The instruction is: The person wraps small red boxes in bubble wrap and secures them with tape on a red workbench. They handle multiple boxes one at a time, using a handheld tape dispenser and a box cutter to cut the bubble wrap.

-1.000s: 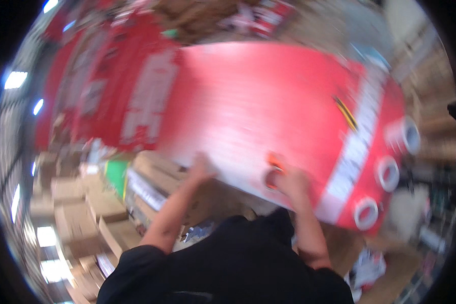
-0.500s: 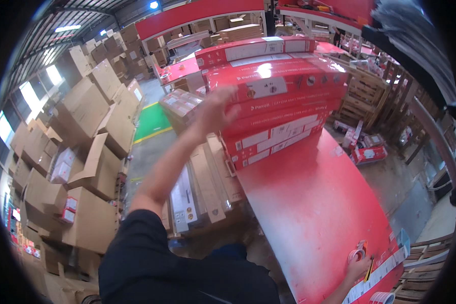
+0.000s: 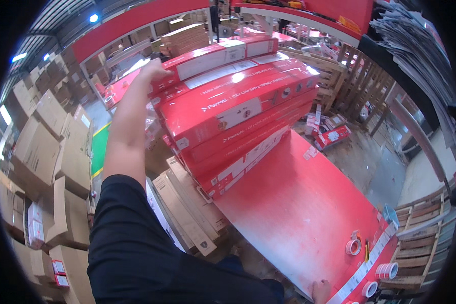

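- Left hand (image 3: 154, 73) is up at the far left end of the stack, fingers bent over the left end of the far red box (image 3: 213, 60). Looks like contact, but can't tell if it's really gripping.
- Right hand (image 3: 320, 292) is way down at the near edge of the red table (image 3: 299, 202), fingers curled; can't tell if they're closed on anything.
- Labels: the near red box (image 3: 233, 104) has white lettering plus a pale panel with small product pics on its near side. The far one has long white label panels and a small square code. More white labels lower in the stack.
- So the far box is right at the left hand, its length running off to the right; the near box sits just nearer.
- Right of the right hand: printed white strip (image 3: 358, 273), white tape rolls (image 3: 386, 271). Farther off, an orange-and-white tape dispenser (image 3: 353, 245) and yellow-and-black cutter (image 3: 367, 251).
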Demonstrator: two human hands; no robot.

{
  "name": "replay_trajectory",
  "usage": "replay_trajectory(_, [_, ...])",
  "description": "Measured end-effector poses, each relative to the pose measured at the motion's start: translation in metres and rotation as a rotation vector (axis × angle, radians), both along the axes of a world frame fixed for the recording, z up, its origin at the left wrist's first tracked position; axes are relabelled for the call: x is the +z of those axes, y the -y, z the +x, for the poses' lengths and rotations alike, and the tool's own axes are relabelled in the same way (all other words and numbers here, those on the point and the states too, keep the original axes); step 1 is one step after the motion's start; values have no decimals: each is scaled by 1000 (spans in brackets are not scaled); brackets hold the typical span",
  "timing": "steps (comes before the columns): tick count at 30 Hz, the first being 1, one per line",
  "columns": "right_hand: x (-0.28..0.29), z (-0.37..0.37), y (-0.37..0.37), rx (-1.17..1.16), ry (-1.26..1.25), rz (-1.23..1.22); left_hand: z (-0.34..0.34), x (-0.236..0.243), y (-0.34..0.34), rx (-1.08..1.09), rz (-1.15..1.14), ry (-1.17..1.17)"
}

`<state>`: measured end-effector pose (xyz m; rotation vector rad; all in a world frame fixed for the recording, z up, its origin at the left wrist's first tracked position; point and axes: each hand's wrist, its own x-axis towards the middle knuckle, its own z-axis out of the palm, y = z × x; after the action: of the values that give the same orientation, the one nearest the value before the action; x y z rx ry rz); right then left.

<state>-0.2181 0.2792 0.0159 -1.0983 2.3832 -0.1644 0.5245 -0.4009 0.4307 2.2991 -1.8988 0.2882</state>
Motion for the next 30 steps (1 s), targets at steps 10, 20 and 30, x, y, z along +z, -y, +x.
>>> replay_trajectory(10, [-36,-26,-63,-72,-177,-238,-107,20,-163,-376,-816,205])
replay_trajectory(20, [-42,-128,-156,-202,-101,-253,-220,-74,-382,-528,-645,-61])
replay_trajectory(30, [-86,-152,-226,-91,-252,-97,-486,-436,-606,-165,174,-555])
